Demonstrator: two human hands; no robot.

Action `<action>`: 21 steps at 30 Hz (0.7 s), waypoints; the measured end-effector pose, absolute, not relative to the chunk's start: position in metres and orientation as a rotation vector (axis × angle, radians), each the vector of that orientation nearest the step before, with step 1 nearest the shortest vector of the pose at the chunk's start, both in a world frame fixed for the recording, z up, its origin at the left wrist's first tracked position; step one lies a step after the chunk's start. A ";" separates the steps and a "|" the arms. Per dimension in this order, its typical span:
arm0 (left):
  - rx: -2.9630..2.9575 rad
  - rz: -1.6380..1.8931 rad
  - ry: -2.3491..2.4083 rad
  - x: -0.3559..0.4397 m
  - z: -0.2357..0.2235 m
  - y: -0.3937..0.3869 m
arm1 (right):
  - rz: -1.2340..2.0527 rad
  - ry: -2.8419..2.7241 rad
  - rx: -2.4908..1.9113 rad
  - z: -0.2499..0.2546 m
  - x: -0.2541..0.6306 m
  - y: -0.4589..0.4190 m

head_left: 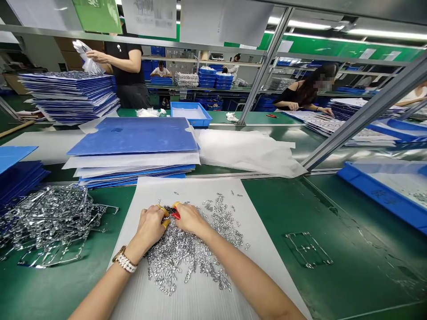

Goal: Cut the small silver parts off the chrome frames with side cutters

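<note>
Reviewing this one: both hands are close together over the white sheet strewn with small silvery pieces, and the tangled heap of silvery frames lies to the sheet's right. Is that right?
Not quite: the head view shows the tangled heap of silvery frames to the left of the white sheet, not its right. The rest stands.

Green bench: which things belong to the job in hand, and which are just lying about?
Likely in the job:
Right hand, holding what looks like a red-handled tool
Left hand, fingertips beside it
Shiny parts, beneath both hands
White sheet, under the parts
Metal frames, heaped at left

Perhaps just lying about:
Blue stack, beyond the sheet
White wad, farther back
</note>
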State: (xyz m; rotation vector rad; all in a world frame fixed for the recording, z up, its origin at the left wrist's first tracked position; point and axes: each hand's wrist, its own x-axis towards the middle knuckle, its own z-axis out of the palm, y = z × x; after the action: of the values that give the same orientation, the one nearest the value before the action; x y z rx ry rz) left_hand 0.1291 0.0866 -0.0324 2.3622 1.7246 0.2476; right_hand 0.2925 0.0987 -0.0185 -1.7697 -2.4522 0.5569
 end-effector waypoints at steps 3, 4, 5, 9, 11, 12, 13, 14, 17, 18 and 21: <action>2.357 0.267 1.720 0.126 -0.026 0.079 | 0.560 -2.429 -1.743 -0.014 0.299 0.091; 2.353 0.284 1.690 0.124 -0.023 0.074 | 0.566 -2.427 -1.727 -0.012 0.303 0.087; 2.349 0.302 1.638 0.122 -0.020 0.069 | 0.583 -2.428 -1.699 -0.010 0.307 0.081; 2.357 0.318 1.431 0.117 -0.014 0.044 | 0.705 -2.430 -1.509 -0.008 0.317 0.057; 2.385 0.284 1.451 0.118 -0.017 0.035 | 0.722 -2.432 -1.448 -0.010 0.316 0.048; 2.392 0.269 1.474 0.119 -0.019 0.032 | 0.707 -2.438 -1.443 -0.011 0.314 0.045; 2.393 0.256 1.491 0.119 -0.021 0.030 | 0.685 -2.444 -1.446 -0.013 0.312 0.043; 2.388 0.252 1.502 0.119 -0.024 0.030 | 0.665 -2.451 -1.452 -0.014 0.310 0.042; 2.362 0.305 1.518 0.117 -0.028 0.031 | 0.618 -2.465 -1.471 -0.017 0.306 0.041; 2.348 0.348 1.521 0.115 -0.028 0.032 | 0.606 -2.466 -1.483 -0.018 0.306 0.041; 2.256 0.541 1.520 0.111 -0.028 0.034 | 0.565 -2.415 -1.554 -0.018 0.311 0.042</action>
State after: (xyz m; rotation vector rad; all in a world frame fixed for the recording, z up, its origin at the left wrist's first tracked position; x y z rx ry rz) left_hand 0.1108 0.0341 -0.0281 2.2556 1.5201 0.5413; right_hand 0.3105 0.0419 -0.0181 -1.5537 -2.4146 0.5654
